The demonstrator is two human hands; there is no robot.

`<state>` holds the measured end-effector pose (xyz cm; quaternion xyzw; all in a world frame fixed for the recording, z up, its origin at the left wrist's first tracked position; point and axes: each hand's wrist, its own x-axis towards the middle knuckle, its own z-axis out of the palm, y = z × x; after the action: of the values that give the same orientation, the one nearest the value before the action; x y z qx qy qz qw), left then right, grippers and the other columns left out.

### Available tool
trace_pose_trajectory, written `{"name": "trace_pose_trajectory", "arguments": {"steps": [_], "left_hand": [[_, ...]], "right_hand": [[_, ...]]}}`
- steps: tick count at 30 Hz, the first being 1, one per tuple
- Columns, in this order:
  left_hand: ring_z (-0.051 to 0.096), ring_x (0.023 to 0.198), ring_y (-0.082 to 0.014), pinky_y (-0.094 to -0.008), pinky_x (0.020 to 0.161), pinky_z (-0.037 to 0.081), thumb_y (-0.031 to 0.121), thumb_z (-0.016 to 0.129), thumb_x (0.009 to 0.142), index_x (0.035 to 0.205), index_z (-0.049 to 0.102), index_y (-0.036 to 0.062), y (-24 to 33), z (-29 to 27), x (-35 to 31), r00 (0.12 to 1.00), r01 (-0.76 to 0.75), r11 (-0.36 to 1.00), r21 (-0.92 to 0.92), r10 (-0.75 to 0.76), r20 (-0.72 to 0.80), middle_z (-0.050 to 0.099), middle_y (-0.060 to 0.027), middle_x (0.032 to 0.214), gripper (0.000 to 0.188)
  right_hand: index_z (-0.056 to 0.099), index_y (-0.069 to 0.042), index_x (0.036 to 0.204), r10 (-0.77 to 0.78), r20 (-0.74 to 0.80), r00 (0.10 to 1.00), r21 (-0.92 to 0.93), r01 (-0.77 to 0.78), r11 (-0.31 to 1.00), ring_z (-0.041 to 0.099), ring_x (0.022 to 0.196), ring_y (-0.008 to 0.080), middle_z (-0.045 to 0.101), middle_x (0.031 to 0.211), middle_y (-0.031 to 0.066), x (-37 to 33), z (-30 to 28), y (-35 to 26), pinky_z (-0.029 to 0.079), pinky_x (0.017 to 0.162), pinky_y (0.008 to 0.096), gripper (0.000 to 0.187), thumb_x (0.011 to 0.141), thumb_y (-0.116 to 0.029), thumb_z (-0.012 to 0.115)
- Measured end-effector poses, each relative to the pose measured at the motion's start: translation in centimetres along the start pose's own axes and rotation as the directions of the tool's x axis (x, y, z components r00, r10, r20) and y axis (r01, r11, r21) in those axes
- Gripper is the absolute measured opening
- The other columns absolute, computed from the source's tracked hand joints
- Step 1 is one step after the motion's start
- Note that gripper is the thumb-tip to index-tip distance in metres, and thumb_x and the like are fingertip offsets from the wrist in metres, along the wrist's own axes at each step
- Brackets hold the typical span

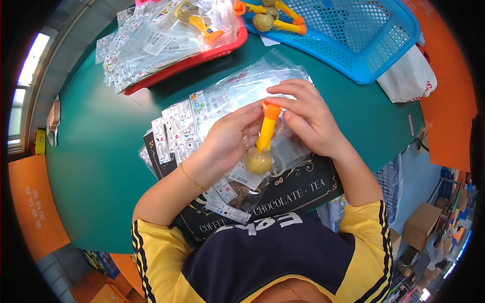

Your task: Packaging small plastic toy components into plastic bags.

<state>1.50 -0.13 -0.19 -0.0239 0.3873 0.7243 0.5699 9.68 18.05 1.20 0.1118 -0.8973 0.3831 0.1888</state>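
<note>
A yellow toy (pixel 267 132) with an orange end and a round olive-gold ball lies over a stack of clear plastic bags (pixel 222 108) in front of me. My left hand (pixel 233 132) curls around its left side, the thumb by the orange end and the fingers partly hidden behind the yellow stem. On the other side, my right hand (pixel 310 118) has its fingers spread, with a fingertip at the orange end and the thumb beside the stem. Whether the toy is inside a bag, I cannot tell. Beneath the bags is a black printed board (pixel 303 194).
A red tray (pixel 222 49) at the far left holds printed bags and a similar toy (pixel 199 25). More such toys (pixel 283 22) lie at a blue basket (pixel 364 65) at the back. White cloth or bag material (pixel 409 76) sits beside the basket on the green table (pixel 96 166).
</note>
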Motion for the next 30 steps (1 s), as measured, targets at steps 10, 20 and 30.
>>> {"name": "trace_pose_trajectory", "arguments": {"steps": [10, 20, 30], "left_hand": [[0.054, 0.108, -0.0113, -0.0272, 0.091, 0.042, 0.018, 0.041, 0.098, 0.135, 0.041, 0.0030, -0.1, 1.8, -0.9, 0.996, -0.024, 0.999, 0.028, 0.026, -0.082, 0.056, -0.0063, 0.122, 0.040], [0.054, 0.110, -0.0152, -0.0300, 0.094, 0.042, 0.017, 0.041, 0.098, 0.135, 0.042, 0.0024, -0.5, 1.8, -1.1, 0.999, 0.021, 1.000, 0.012, -0.021, -0.031, 0.056, -0.0076, 0.122, 0.040], [0.055, 0.107, -0.0125, -0.0298, 0.090, 0.043, 0.020, 0.043, 0.097, 0.134, 0.043, 0.0036, -0.6, 1.5, -1.0, 0.998, 0.008, 1.000, 0.021, -0.007, -0.054, 0.057, -0.0052, 0.120, 0.040]], "right_hand": [[0.065, -0.003, 0.092, 0.176, 0.074, 0.982, 0.286, -0.190, 0.939, 0.054, 0.112, 0.0282, 0.065, 0.107, 0.0097, -0.2, -1.3, -0.2, 0.040, 0.097, 0.0392, 0.013, 0.080, -0.005, 0.066], [0.057, -0.003, 0.088, 0.165, 0.278, 0.946, 0.553, -0.298, 0.778, 0.055, 0.109, 0.0236, 0.062, 0.110, 0.0131, -0.1, -2.0, -0.1, 0.041, 0.096, 0.0359, 0.010, 0.081, -0.001, 0.064], [0.059, 0.000, 0.110, 0.260, 0.308, 0.915, 0.574, -0.396, 0.717, 0.055, 0.103, 0.0164, 0.058, 0.114, 0.0108, -0.4, -2.0, -0.4, 0.043, 0.092, 0.0289, 0.028, 0.082, 0.000, 0.062]]}}
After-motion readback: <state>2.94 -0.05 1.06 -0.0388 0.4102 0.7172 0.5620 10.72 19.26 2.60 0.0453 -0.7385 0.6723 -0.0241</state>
